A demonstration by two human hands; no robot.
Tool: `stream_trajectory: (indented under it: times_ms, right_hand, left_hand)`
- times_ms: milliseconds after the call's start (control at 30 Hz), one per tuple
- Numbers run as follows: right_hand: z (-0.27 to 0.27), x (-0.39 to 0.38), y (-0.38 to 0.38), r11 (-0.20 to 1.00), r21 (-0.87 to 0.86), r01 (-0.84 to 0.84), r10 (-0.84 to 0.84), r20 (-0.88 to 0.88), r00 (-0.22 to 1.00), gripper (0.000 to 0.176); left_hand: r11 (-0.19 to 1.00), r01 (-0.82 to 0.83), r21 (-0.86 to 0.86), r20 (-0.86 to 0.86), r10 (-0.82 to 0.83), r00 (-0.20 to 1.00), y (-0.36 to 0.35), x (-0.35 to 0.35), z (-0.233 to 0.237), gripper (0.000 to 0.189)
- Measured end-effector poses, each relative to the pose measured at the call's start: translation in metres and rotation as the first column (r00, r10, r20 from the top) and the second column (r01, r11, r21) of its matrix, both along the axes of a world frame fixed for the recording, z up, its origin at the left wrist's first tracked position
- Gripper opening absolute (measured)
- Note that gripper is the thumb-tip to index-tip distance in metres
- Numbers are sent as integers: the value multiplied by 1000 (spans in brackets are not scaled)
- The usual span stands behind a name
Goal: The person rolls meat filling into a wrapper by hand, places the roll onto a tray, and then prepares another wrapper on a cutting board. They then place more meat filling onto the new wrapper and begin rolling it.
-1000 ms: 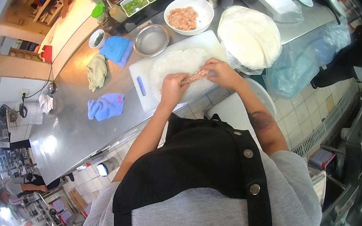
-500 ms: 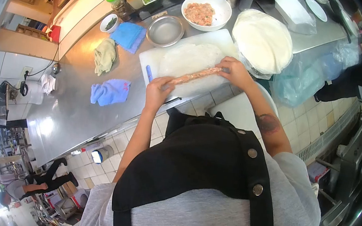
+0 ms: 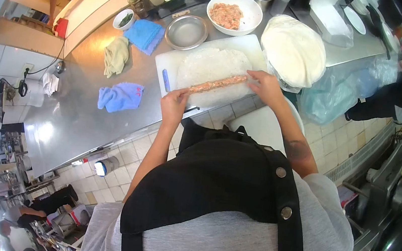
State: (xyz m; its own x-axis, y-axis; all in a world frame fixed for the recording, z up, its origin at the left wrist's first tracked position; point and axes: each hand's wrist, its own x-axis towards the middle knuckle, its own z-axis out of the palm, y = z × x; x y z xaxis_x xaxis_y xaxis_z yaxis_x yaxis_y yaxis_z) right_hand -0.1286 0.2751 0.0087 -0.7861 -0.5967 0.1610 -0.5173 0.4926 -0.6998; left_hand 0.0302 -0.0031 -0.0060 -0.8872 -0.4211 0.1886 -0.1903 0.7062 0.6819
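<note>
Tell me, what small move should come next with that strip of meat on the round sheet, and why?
Probably lift the near edge of the wrapper over the filling strip and start rolling. The strip lies in one thin line across the flat, unfolded wrapper on the cutting board, with the left hand and right hand at its two ends.

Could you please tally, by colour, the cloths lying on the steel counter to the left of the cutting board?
Blue cloths: 2
Cream cloth: 1
Total: 3
A white bundle farther left may be cloth; not counted.
</note>
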Motion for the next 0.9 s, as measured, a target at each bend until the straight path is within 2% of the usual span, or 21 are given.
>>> stream_trajectory:
  times_ms: [33,67,133,200,267,333,400,533,633,700,767,833,900]
  right_hand:
    - [2,7,3,998,-22,-62,57,-184,981,36]
    - [-1,17,2,997,-19,-69,64,-183,981,36]
    - [-13,36,-7,956,54,-289,288,-371,883,38]
    - [-20,46,-20,954,46,-298,293,-374,880,38]
    - [-30,41,-30,952,33,-304,292,-393,872,38]
    - [-34,38,-35,958,-8,-287,248,-480,842,32]
    - [-32,34,-37,948,-30,-317,276,-422,864,28]
    - [-14,26,-41,944,-129,-303,263,-259,929,15]
    - [-2,14,-49,944,-143,-296,246,-292,924,15]
    - [16,6,-53,953,-102,-286,251,-267,931,14]
    - [25,-4,-61,958,-61,-279,257,-245,935,14]
    - [28,-18,-70,951,-124,-283,242,-270,932,10]
    - [31,-31,-79,955,-106,-276,236,-293,927,10]
  left_hand:
    - [996,10,-86,9,-9,1000,2,6,0,25]
    - [997,2,-83,10,-2,1000,5,12,-1,25]
    - [974,57,-221,-91,-79,993,17,23,1,35]
    - [963,93,-254,-92,-119,989,25,29,-2,42]
    - [914,253,-318,-50,-283,958,30,20,1,45]
    - [891,272,-364,-62,-315,947,36,16,-2,46]
    - [840,355,-410,-63,-414,908,39,10,-5,45]
    - [842,344,-416,-110,-422,900,42,-4,-5,39]
    - [846,315,-430,-50,-370,927,39,-15,-2,31]
    - [893,197,-404,-228,-308,924,35,-27,5,25]
    - [906,183,-381,-239,-288,927,29,-35,17,25]
    - [919,164,-359,-250,-264,932,25,-41,25,25]
    - [916,95,-391,-339,-238,910,23,-44,29,31]
